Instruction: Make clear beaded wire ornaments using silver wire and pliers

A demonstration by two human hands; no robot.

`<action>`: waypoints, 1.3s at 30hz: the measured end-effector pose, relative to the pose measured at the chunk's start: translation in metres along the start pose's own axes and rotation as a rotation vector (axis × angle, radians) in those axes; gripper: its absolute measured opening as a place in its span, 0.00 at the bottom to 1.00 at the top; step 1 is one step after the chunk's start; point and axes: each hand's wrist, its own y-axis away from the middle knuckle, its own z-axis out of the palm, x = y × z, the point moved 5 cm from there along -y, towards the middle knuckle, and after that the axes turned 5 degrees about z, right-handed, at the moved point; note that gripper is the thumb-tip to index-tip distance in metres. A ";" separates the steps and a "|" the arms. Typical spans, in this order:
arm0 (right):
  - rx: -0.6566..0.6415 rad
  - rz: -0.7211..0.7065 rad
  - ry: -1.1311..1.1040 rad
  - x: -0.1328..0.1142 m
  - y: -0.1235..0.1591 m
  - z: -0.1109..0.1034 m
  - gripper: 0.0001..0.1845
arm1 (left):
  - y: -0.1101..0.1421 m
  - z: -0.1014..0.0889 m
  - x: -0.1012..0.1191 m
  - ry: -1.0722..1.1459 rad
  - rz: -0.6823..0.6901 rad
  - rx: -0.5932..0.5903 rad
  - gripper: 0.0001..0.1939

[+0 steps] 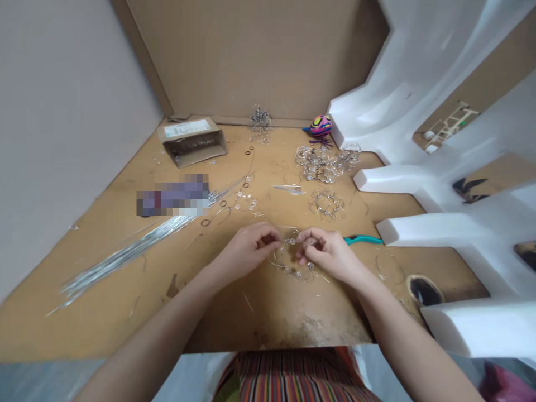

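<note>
Near front edge of the tabletop [234, 329], pinching beaded wire ring [292, 241] with left hand [260, 243], at it with right hand [324, 250], impossible to tell whether gripping; probably light, springy, fairly slippery, best held between beads [298, 274]

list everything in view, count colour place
table: 1, tan, middle
back panel: 1, brown, rear
straight wires: many, silvery, table's left
blurred item: 1, purplish, left
open box: 1, brown, far left
wire tangle: 1, grey, far edge
patterned bundle: 1, multicoloured, far right
beaded cluster: 1, clear, right of centre
bead ring: 1, clear, below cluster
small beads: several, clear, mid-table
dark rings: several, black, left of centre
tool handle: 1, teal, right of centre
round patch: 1, dark, right
moulded surface: 1, white, right
beaded wire: 1, clear, front centre
striped clothing: 1, multicoloured, bottom
left hand: 1, wire's left
right hand: 1, wire's right
</note>
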 end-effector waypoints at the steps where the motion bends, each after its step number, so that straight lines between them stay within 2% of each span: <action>1: -0.003 -0.001 0.000 -0.001 0.001 0.000 0.11 | 0.000 0.000 0.000 -0.026 0.007 0.002 0.05; 5: -0.037 0.031 -0.060 -0.001 0.002 0.002 0.08 | -0.002 -0.002 0.002 -0.082 0.056 0.038 0.05; 8: -0.065 0.062 -0.157 -0.001 0.002 0.005 0.07 | -0.002 -0.005 0.000 0.014 0.025 0.065 0.05; 12: -0.022 0.074 -0.203 -0.002 0.001 0.008 0.08 | -0.002 -0.007 0.000 0.089 -0.020 0.087 0.05; 20: -0.016 0.076 -0.125 0.002 0.001 0.012 0.07 | 0.000 -0.007 0.010 -0.068 0.063 0.103 0.08; 27: -0.019 0.010 -0.001 0.000 0.003 0.012 0.06 | 0.002 0.000 0.010 -0.208 0.153 -0.004 0.10; 31: -0.037 -0.002 0.054 -0.001 0.004 0.012 0.06 | 0.001 -0.002 0.014 -0.181 0.151 -0.032 0.09; 36: -0.024 -0.017 0.103 -0.004 0.005 0.011 0.06 | 0.000 -0.001 0.013 -0.045 0.094 -0.026 0.07; 39: 0.012 -0.035 0.165 -0.005 0.006 0.009 0.06 | -0.001 -0.001 0.012 -0.079 0.118 -0.008 0.08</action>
